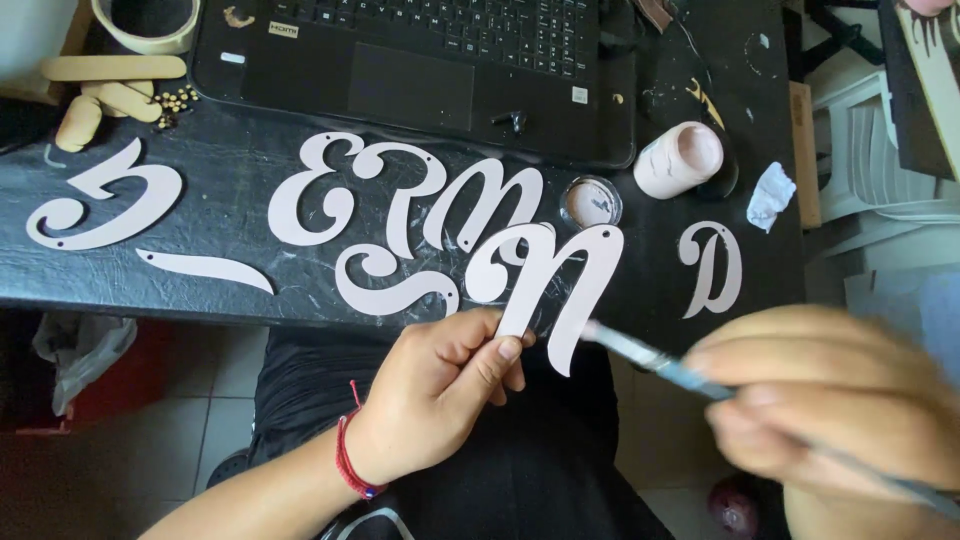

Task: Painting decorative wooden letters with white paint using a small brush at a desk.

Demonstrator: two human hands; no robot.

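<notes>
1. The left hand [440, 390] held a pale pink cut-out letter [545, 285] by its lower stem, thumb and fingers pinched shut on it, lifting the piece off the tabletop [240, 170] and just over its near edge. Held that way, the face and outer edges of the letter stayed free of the fingers.

2. The right hand [840, 400], blurred by motion, was closed around a thin paintbrush [650, 358]. The brush tip met the letter's right lower edge, so the raised hold seemed to give the bristles access to the rim.

3. An open pot of pinkish paint [680, 158] lay tipped on its side by the laptop [420, 60], with its round lid [592, 202] flat just beside it, both within reach of the brush hand.

4. Other cut-out letters in the same pale colour lay flat and apart on the black tabletop: a curly group [390, 200] in the middle, a single piece [105, 200] at the left, a slim swash [205, 268] below it, and a smaller letter [712, 265] at the right. Being spread out kept their surfaces from touching.

5. A crumpled white wipe [770, 195] sat near the right edge, and wooden sticks [110, 85] with small beads lay at the far left.
</notes>
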